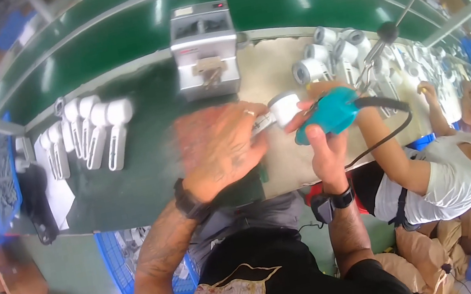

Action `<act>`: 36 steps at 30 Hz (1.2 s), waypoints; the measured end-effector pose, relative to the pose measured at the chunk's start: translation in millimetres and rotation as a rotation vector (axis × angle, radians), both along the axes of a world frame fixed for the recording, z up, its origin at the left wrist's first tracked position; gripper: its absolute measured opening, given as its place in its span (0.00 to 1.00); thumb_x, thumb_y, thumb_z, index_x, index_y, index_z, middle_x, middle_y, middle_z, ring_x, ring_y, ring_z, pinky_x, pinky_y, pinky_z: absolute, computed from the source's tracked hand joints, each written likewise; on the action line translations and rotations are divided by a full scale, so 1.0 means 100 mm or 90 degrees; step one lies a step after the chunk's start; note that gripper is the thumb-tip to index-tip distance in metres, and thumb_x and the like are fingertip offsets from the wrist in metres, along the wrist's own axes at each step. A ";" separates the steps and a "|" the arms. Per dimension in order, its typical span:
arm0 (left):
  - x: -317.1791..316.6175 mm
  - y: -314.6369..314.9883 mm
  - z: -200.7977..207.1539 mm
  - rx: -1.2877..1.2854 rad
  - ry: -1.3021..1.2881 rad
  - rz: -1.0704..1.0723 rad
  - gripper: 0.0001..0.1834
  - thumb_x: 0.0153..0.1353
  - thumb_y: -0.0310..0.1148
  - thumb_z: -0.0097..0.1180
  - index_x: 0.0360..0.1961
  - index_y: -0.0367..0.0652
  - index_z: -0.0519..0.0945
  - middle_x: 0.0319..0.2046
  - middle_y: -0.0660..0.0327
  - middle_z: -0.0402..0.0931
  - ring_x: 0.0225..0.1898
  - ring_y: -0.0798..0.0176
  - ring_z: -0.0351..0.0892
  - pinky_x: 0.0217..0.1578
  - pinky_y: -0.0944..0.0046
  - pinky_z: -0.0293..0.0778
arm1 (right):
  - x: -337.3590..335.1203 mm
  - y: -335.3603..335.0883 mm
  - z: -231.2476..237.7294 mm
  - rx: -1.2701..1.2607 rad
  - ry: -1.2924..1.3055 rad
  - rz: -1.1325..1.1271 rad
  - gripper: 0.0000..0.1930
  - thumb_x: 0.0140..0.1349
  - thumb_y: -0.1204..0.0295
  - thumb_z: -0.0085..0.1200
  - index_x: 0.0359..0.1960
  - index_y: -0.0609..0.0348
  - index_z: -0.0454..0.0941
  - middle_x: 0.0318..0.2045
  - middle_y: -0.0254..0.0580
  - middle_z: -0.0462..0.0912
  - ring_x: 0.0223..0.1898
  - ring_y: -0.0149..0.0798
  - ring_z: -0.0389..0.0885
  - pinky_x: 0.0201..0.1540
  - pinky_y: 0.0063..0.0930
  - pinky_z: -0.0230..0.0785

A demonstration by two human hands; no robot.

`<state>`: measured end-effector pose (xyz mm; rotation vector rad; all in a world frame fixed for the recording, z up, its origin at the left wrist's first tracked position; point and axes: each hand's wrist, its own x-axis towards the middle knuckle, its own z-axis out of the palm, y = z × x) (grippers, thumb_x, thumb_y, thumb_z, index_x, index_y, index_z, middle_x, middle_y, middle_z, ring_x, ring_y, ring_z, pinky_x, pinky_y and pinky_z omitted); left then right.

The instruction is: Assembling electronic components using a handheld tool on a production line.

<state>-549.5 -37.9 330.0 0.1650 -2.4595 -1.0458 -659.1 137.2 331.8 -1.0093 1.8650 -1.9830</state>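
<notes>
Observed right of centre: right hand (327, 153) wrapped around teal tool (333, 112). Observed at centre, over worktop (151, 152): left hand (229, 151) clamped on handle (264, 122) of white round-headed piece (284, 109). Judged light, stiff, smooth enough to slip; best taken by handle.

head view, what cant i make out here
All in the head view:
White piece: handle end covered by the left hand.
Teal tool: partly covered by the right hand.
Red patch: blurred, so its surface is unclear.
Blue basket: partly hidden by the left forearm.
</notes>
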 end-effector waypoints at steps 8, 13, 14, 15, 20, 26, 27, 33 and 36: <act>0.44 -0.32 -0.22 -0.199 -0.031 0.064 0.24 0.52 0.35 0.67 0.53 0.50 0.82 0.57 0.56 0.79 0.59 0.48 0.77 0.59 0.40 0.62 | 0.14 -0.38 0.23 -0.022 -0.049 0.048 0.34 0.71 0.44 0.51 0.56 0.71 0.70 0.32 0.44 0.80 0.33 0.35 0.78 0.39 0.31 0.70; 0.44 -0.35 -0.43 -0.078 0.013 0.049 0.23 0.55 0.41 0.68 0.51 0.43 0.82 0.58 0.53 0.79 0.58 0.44 0.77 0.61 0.45 0.70 | 0.14 -0.67 0.36 -0.127 -0.042 0.119 0.31 0.76 0.48 0.45 0.58 0.71 0.70 0.31 0.45 0.79 0.33 0.37 0.77 0.37 0.32 0.70; 0.44 -0.37 -0.44 -0.072 0.013 0.050 0.23 0.55 0.41 0.68 0.51 0.43 0.82 0.58 0.53 0.79 0.58 0.44 0.77 0.61 0.45 0.70 | 0.14 -0.72 0.37 -0.121 -0.042 0.121 0.31 0.76 0.48 0.45 0.58 0.71 0.70 0.31 0.45 0.79 0.33 0.37 0.77 0.37 0.32 0.70; 0.42 -0.40 -0.46 -0.092 0.017 0.041 0.23 0.55 0.41 0.69 0.50 0.42 0.82 0.58 0.53 0.79 0.58 0.43 0.78 0.60 0.47 0.72 | 0.12 -0.79 0.38 -0.114 -0.033 0.115 0.31 0.76 0.49 0.45 0.58 0.71 0.70 0.31 0.45 0.79 0.32 0.37 0.77 0.37 0.31 0.70; 0.36 -0.45 -0.34 -0.160 0.084 0.051 0.15 0.55 0.36 0.72 0.41 0.42 0.84 0.41 0.57 0.81 0.46 0.47 0.81 0.45 0.50 0.78 | 0.10 -1.04 0.46 -0.121 0.017 0.113 0.31 0.76 0.49 0.44 0.57 0.72 0.70 0.30 0.44 0.78 0.30 0.38 0.77 0.34 0.31 0.69; 0.41 -0.32 -0.44 -0.115 0.110 0.062 0.16 0.53 0.36 0.73 0.41 0.44 0.83 0.37 0.58 0.80 0.41 0.49 0.82 0.41 0.52 0.79 | 0.27 -0.87 0.32 -0.134 -0.024 0.172 0.36 0.74 0.42 0.45 0.57 0.72 0.68 0.27 0.45 0.77 0.28 0.39 0.76 0.33 0.32 0.69; 0.39 -0.34 -0.45 -0.117 0.133 0.059 0.16 0.52 0.36 0.73 0.40 0.44 0.83 0.36 0.58 0.80 0.41 0.49 0.82 0.41 0.52 0.79 | 0.30 -0.86 0.29 -0.130 -0.027 0.171 0.36 0.74 0.42 0.45 0.57 0.72 0.68 0.27 0.45 0.77 0.28 0.39 0.76 0.33 0.32 0.69; 0.39 -0.37 -0.41 -0.097 0.114 0.044 0.15 0.51 0.35 0.73 0.38 0.43 0.84 0.36 0.58 0.81 0.40 0.50 0.81 0.41 0.51 0.77 | 0.35 -0.81 0.16 -0.086 -0.056 0.140 0.38 0.71 0.40 0.48 0.56 0.72 0.69 0.25 0.43 0.77 0.27 0.37 0.76 0.32 0.31 0.69; 0.41 -0.45 -0.41 -0.080 0.081 0.029 0.14 0.53 0.37 0.72 0.37 0.42 0.85 0.37 0.58 0.81 0.41 0.50 0.81 0.44 0.50 0.77 | 0.28 -0.86 0.10 -0.064 0.012 0.089 0.37 0.71 0.41 0.49 0.54 0.72 0.71 0.24 0.41 0.78 0.26 0.35 0.77 0.31 0.29 0.69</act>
